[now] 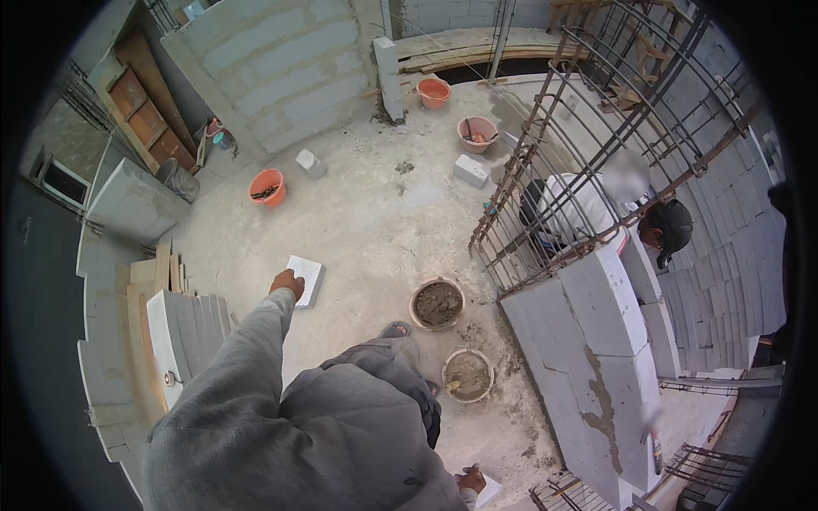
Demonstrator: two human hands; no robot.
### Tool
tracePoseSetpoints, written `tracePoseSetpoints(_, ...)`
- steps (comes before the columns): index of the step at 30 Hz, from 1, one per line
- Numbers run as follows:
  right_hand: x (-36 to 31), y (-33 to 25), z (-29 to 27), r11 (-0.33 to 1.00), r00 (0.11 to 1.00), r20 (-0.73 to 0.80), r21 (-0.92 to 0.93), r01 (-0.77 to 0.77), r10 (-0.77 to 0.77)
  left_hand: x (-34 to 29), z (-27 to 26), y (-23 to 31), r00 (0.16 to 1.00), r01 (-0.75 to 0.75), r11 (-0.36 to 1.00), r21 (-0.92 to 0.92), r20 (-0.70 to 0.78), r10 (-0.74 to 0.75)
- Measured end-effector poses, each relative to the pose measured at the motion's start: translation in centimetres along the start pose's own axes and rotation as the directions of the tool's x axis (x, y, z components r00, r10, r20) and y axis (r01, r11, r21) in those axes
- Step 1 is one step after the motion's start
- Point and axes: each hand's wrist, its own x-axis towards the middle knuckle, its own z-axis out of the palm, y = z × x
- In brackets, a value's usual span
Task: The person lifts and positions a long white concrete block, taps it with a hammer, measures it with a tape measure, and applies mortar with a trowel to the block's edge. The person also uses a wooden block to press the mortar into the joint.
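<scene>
With the arm stretched out to the left, my left hand (pixel 288 284) has its fingers closed at the edge of a white block (pixel 310 274) low over the floor. My right hand (pixel 470 479) is at the lower edge, its fingers curled against a pale block (pixel 488 490) that is only partly visible. A bucket of thick grey mortar (pixel 438 305) stands ahead of my feet. Closer in is a second bucket (pixel 468 376), with wetter mortar and what looks like a tool handle in it.
A low block wall (pixel 575 345) and a rebar cage (pixel 554 162) stand to the right, where another person in a dark cap (pixel 669 228) bends over. Orange tubs (pixel 267 186) and loose white blocks (pixel 471 170) are farther off. Stacked blocks (pixel 183 332) are on the left.
</scene>
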Motion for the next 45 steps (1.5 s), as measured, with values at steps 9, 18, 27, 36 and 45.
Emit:
tracePoseSetpoints(9,3.2,-9.8,14.2,0.721,0.83,0.04,-0.474,0.506,-0.556,-3.6,7.9,-6.4,0.813,-0.033,0.987,-0.16,0.57,0.119)
tracePoseSetpoints(18,-2.6,-19.0,34.8,-0.147,0.548,0.632,-0.718,0.68,-0.548,7.3,-3.6,-19.7,0.925,0.379,0.832,-0.404,0.154,-0.347)
tracePoseSetpoints(27,-0.6,-25.2,44.5,-0.348,0.285,0.941,-0.334,0.876,-0.184,-3.5,1.7,-24.4,0.807,0.548,0.564,-0.618,0.215,-0.549)
tracePoseSetpoints(36,-2.9,-31.1,53.6,0.414,0.5,0.849,-0.399,0.818,-0.169,-23.2,18.6,-25.8,0.379,0.918,0.362,-0.163,0.629,-0.679)
tracePoseSetpoints(45,-5.5,-31.6,54.0,0.013,0.436,0.9,-0.435,0.9,-0.031,-13.3,8.4,-19.4,0.723,0.643,0.417,-0.642,0.33,-0.607)
